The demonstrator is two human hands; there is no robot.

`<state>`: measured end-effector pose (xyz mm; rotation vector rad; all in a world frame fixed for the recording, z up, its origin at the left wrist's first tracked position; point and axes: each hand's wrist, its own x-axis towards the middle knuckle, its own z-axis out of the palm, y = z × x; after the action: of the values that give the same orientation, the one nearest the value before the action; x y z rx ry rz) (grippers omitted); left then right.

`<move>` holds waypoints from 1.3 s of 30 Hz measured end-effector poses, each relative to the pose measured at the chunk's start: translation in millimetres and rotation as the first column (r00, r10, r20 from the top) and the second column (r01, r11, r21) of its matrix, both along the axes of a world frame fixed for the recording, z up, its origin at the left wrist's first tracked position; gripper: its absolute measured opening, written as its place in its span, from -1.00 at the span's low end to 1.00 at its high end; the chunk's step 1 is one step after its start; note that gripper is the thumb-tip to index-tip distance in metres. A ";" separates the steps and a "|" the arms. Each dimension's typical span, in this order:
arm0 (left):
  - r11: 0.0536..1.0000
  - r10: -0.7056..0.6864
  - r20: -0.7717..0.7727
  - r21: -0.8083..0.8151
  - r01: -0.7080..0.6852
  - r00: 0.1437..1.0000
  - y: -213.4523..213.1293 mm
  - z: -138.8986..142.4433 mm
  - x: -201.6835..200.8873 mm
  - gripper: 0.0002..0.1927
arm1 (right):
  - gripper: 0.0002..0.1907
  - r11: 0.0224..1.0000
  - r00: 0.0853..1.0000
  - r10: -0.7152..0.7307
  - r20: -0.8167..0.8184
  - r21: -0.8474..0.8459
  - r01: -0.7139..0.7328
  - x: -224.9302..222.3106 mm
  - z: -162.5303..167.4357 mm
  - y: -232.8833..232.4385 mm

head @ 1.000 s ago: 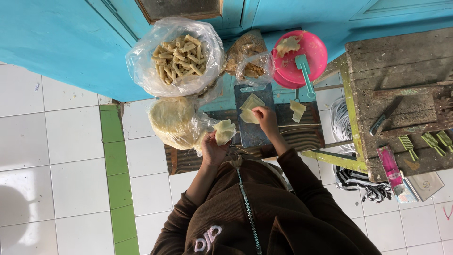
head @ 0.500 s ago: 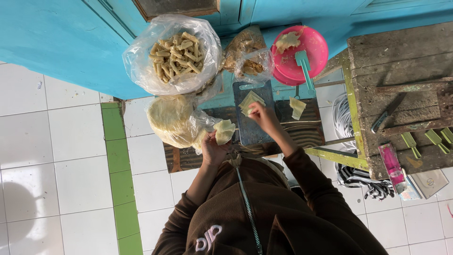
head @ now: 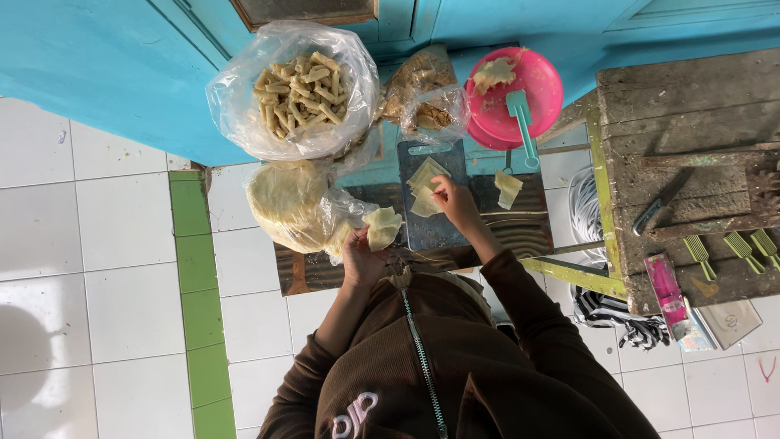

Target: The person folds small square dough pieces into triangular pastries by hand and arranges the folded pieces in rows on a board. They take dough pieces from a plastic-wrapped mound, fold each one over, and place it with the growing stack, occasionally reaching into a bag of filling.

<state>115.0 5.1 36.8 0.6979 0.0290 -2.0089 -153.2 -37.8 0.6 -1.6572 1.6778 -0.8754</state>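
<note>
My left hand (head: 360, 250) holds a pale round wrapper sheet (head: 383, 227) next to an open plastic bag of stacked round wrappers (head: 285, 203). My right hand (head: 453, 200) pinches the edge of a small pile of cut wrapper pieces (head: 423, 186) lying on a dark cutting board (head: 431, 228). The board rests on a low dark wooden board (head: 520, 228). One more cut piece (head: 508, 189) lies to the right of my right hand.
A clear bag of rolled pastry sticks (head: 299, 91) and a smaller bag of brown filling (head: 420, 91) sit by the blue wall. A pink bowl (head: 543, 85) holds a teal spatula (head: 522, 122). A wooden bench (head: 691, 122) at right carries a knife (head: 660, 202) and green combs (head: 731, 248).
My right hand has shifted slightly left over the cut pieces on the board. My left hand still holds the round wrapper in the same place.
</note>
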 end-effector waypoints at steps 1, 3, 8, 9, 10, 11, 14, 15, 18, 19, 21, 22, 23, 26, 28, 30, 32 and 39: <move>1.000 -0.005 -0.018 -0.014 0.005 1.000 0.5 0.3 -0.4 -0.57 | -0.64 1.000 1.000 -0.014 -0.002 -0.023 0.014 -1.1 -0.3 0.0; 1.000 -0.012 -0.033 -0.013 0.012 0.999 0.9 1.0 -1.6 -0.56 | -0.65 0.997 0.999 -0.041 -0.003 -0.070 0.041 -3.2 -0.6 -0.7; 0.999 -0.032 -0.010 -0.008 0.032 0.999 1.9 1.7 -3.6 -0.52 | -0.64 0.993 0.996 -0.089 -0.019 -0.073 0.087 -7.5 -0.2 -2.2; 1.000 -0.027 0.005 0.002 0.027 1.000 1.5 1.4 -4.1 -0.52 | -0.64 0.992 0.994 -0.107 -0.014 -0.069 0.106 -7.6 0.1 -2.8; 1.000 -0.020 0.020 0.013 0.020 1.000 1.8 0.9 -4.5 -0.53 | -0.65 0.991 0.994 -0.114 -0.004 -0.069 0.113 -7.3 0.5 -2.7; 1.000 -0.014 0.035 0.024 0.013 0.999 2.1 0.1 -4.7 -0.53 | -0.65 0.990 0.993 -0.120 0.007 -0.070 0.121 -7.0 1.0 -2.8; 1.000 -0.010 0.021 0.012 0.009 1.000 1.8 -3.4 -4.8 -0.56 | -0.65 0.993 0.994 -0.106 -0.028 -0.057 0.104 -5.1 3.5 -2.1; 1.000 -0.008 0.021 0.020 0.008 1.000 2.0 -4.8 -4.3 -0.57 | -0.65 0.994 0.994 -0.097 -0.052 -0.052 0.094 -4.8 4.4 -2.2; 1.000 -0.015 0.001 0.026 0.015 1.000 1.0 -10.0 -4.6 -0.59 | -0.63 0.993 0.987 -0.099 -0.129 -0.072 0.090 -4.2 4.4 -0.6; 1.000 -0.017 -0.013 0.024 0.017 1.000 0.9 -12.1 -4.6 -0.60 | -0.63 0.991 0.984 -0.117 -0.136 -0.076 0.108 -5.1 3.4 -0.6; 1.000 -0.021 -0.029 0.022 0.022 0.999 -0.7 -16.0 -4.1 -0.61 | -0.62 0.987 0.978 -0.148 -0.148 -0.085 0.136 -7.3 -0.2 -1.0; 0.999 -0.023 -0.033 0.023 0.024 0.999 -1.4 -17.7 -4.3 -0.61 | -0.61 0.987 0.980 -0.151 -0.131 -0.082 0.141 -8.7 -2.4 -1.3; 0.999 -0.024 -0.037 0.026 0.025 0.999 -1.1 -19.0 -4.3 -0.61 | -0.59 0.986 0.982 -0.153 -0.113 -0.078 0.145 -10.1 -4.6 -1.6; 1.000 -0.024 -0.006 0.018 0.024 1.000 -1.9 -19.7 -5.7 -0.63 | -0.58 0.987 0.984 -0.159 -0.085 -0.045 0.155 -11.9 -6.6 -1.6; 0.999 -0.021 0.063 0.028 0.019 0.998 -2.0 -17.4 -7.4 -0.70 | -0.58 0.982 0.975 -0.171 -0.139 -0.105 0.157 -10.4 -4.8 -1.2; 0.999 -0.048 0.140 0.019 0.045 0.989 -2.3 -13.8 -9.4 -0.72 | -0.57 0.959 0.946 -0.202 -0.253 -0.248 0.138 -5.6 5.2 0.8; 0.995 -0.097 0.223 -0.007 0.101 0.970 -1.5 -10.4 -11.1 -0.69 | -0.59 0.887 0.903 -0.287 -0.320 -0.444 0.125 3.8 20.9 6.2; 0.915 0.040 0.402 -0.381 0.128 0.915 1.5 -4.4 -23.2 -0.92 | -0.87 0.986 0.919 0.089 0.385 -0.165 -0.026 58.1 79.7 50.5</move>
<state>91.8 6.6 32.4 0.8316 -0.6358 -1.7958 -95.0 12.8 80.3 -1.4982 1.3067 -1.2442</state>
